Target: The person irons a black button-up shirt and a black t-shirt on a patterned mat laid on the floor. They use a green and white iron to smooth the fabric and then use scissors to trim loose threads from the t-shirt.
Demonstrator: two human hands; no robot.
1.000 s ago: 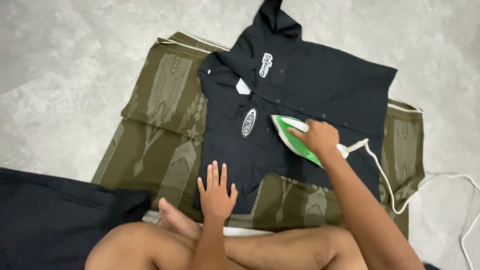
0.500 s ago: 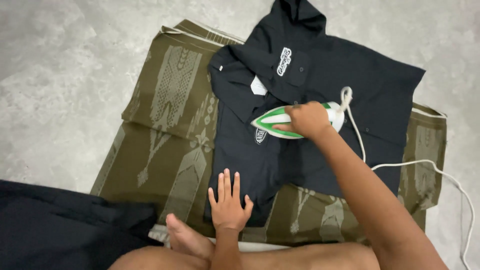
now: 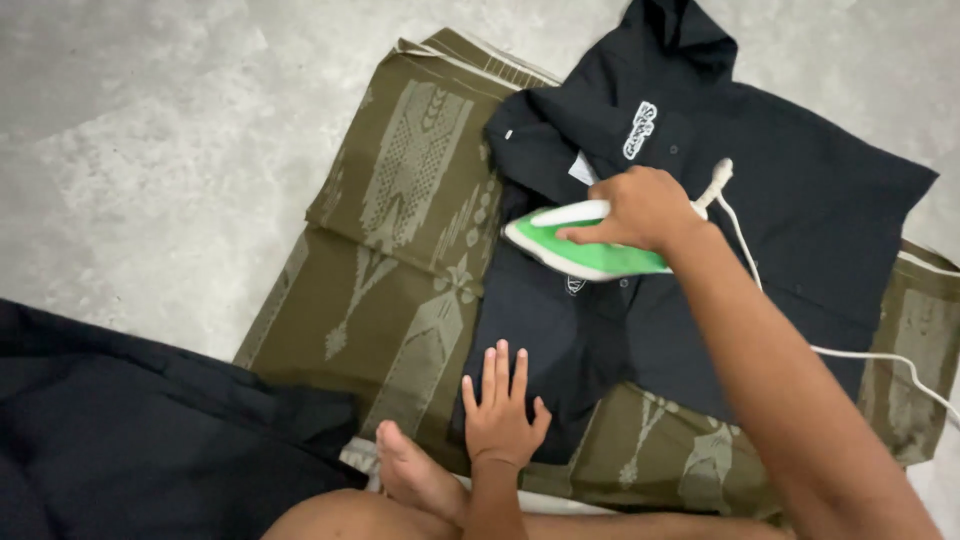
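The right hand (image 3: 640, 208) is closed around the handle of the green iron (image 3: 580, 250), likely fairly heavy and hot-soled, at the soft, limp shirt's (image 3: 800, 210) centre, while the left hand (image 3: 498, 412) presses spread at its 7 o'clock hem.

A home floor: bare grey concrete (image 3: 170, 120), patterned olive cloth (image 3: 400, 260) as ironing mat.

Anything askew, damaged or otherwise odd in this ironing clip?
No damage or spill shows. The dark shirt lies skewed across the olive patterned cloth, its sleeve overhanging onto the bare floor. The iron's white cord trails across the shirt.
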